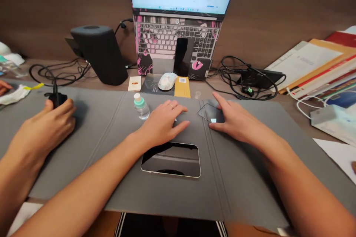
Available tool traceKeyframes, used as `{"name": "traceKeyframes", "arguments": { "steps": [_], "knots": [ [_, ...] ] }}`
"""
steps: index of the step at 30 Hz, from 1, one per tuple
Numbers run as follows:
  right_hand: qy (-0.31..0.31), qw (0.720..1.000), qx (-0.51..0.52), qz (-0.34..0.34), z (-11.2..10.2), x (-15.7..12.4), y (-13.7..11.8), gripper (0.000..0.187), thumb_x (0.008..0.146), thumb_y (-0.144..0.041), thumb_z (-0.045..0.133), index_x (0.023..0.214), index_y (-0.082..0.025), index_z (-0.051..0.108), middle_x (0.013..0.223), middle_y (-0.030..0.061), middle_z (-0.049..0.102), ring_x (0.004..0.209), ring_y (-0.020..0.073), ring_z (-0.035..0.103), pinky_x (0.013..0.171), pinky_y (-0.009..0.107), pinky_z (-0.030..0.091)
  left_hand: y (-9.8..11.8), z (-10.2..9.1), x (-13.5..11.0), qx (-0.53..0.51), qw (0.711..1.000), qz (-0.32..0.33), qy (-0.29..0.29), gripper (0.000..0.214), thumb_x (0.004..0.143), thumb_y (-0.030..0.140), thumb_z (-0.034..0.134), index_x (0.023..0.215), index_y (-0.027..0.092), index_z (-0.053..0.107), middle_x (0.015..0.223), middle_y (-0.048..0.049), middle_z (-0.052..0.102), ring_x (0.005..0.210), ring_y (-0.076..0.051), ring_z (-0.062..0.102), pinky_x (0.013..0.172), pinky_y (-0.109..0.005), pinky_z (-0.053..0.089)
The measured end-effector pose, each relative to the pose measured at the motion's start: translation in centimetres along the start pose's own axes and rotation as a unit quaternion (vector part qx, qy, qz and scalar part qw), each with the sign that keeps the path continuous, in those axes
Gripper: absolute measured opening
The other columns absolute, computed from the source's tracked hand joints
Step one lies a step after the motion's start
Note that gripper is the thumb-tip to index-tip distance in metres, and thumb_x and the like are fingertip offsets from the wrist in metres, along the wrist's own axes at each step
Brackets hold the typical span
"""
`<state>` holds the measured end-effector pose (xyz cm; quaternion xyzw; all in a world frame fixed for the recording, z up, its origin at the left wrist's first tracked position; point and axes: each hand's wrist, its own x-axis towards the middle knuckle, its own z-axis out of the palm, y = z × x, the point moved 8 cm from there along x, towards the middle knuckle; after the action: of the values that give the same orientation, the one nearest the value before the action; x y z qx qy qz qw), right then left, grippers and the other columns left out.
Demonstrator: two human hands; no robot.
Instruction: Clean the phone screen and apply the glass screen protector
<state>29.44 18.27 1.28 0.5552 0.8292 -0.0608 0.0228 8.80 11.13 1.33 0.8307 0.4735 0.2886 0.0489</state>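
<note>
A phone [171,160] with a dark screen and pale rim lies face up on the grey mat [111,163]. My left hand [164,122] rests flat on the mat just beyond it, fingers stretched out, holding nothing. My right hand [235,120] lies with spread fingers on a thin clear sheet [209,112], thumb at its near edge. A small clear bottle [141,106] with a mint cap stands just left of my left hand.
Another person's hand [46,127] at the left grips a small black object [57,99]. Behind the mat stand a laptop [178,40] with a dark phone [183,56] leaning on it, a mouse [167,80], small boxes [182,87], a black speaker [101,53] and cables [244,81]. Papers [319,63] pile at the right.
</note>
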Motion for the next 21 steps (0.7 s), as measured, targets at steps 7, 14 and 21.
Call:
{"name": "traceKeyframes", "arguments": {
  "steps": [7,14,21],
  "knots": [
    [0.02,0.998,0.05,-0.037,-0.6,0.0,0.6,0.104,0.083,-0.042,0.066,0.174,-0.012,0.026,0.139,0.0251,0.069,0.13,0.0467,0.064,0.105,0.06,0.054,0.5,0.1,-0.1,-0.012,1.0,0.01,-0.007,0.034,0.105,0.033,0.066,0.136,0.021,0.06,0.126,-0.0102,0.072,0.115,-0.029,0.067,0.098,-0.049,0.06],
    [0.046,0.971,0.126,-0.196,-2.1,-2.1,-2.4,0.097,0.089,-0.039,0.065,0.176,-0.024,0.023,0.151,0.0164,0.065,0.132,0.0353,0.066,0.11,0.052,0.055,0.6,0.3,-0.2,-0.052,0.999,0.011,0.0,0.09,0.087,0.051,0.089,0.158,0.019,0.044,0.16,-0.0198,0.057,0.149,-0.036,0.055,0.12,-0.057,0.052],
    [0.092,0.923,0.157,-0.34,-2.8,-5.2,-6.2,0.085,0.102,-0.038,0.062,0.176,-0.027,0.021,0.153,0.0156,0.064,0.135,0.0341,0.065,0.108,0.051,0.056,0.5,-1.3,-0.5,-0.074,0.997,0.024,0.0,0.091,0.069,0.058,0.1,0.142,0.025,0.059,0.137,-0.0102,0.074,0.127,-0.031,0.07,0.108,-0.054,0.059]
  ]
}}
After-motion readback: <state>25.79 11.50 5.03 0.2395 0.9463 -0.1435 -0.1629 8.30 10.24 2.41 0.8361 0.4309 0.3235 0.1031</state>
